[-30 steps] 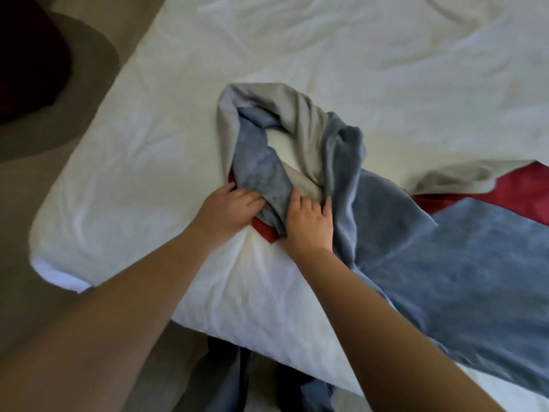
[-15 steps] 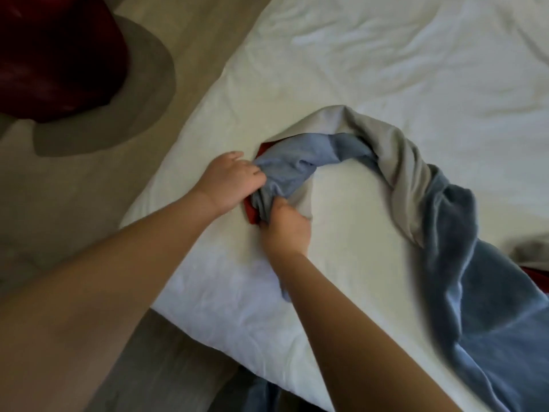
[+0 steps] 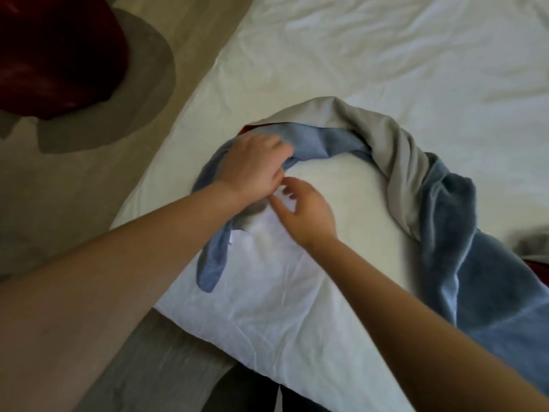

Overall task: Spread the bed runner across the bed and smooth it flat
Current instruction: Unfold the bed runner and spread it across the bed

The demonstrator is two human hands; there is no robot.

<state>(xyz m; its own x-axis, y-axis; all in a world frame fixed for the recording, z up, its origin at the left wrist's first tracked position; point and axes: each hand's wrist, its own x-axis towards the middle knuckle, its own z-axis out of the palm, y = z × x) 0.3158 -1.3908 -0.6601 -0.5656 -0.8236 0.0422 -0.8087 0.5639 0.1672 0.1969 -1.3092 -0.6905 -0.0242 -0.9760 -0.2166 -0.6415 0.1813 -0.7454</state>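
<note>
Grip of the left hand (image 3: 252, 169): fingers curled down over a twisted stretch of the blue plush bed runner with grey backing and red trim (image 3: 475, 292), holding it against the white creased bed sheet (image 3: 386, 55). Blur softens the fingertips.

Grip of the right hand (image 3: 307, 211): just right of the left one, fingertips almost meeting it. Fingers loosely bent over bare sheet, relaxed, holding nothing that shows.

Runner, left of and nearer than the held point: a narrow blue tail passes under the left wrist and lies on the sheet toward the near bed corner.

Runner, just beyond the held point: a small patch of red shows at the fold.

Runner, right of the held point: the cloth runs as a roped arch, blue side out and then grey. It curves round the far side of the right hand, apart from it, and encloses an oval of bare sheet.

Runner, farther right and nearer: the rope loosens into a broad blue plush spread that runs off the right edge of view, with a sliver of red and a bit of grey beside it. Runner bunched, not flat.

Bed: wrinkled sheet fills the far and right side, with the near corner below both forearms.

Beyond the bed's left edge: tan floor (image 3: 74, 203). Far left of both grips, a dark red rounded object (image 3: 59, 49) sits on a grey round base (image 3: 124, 108); its kind cannot be told.
</note>
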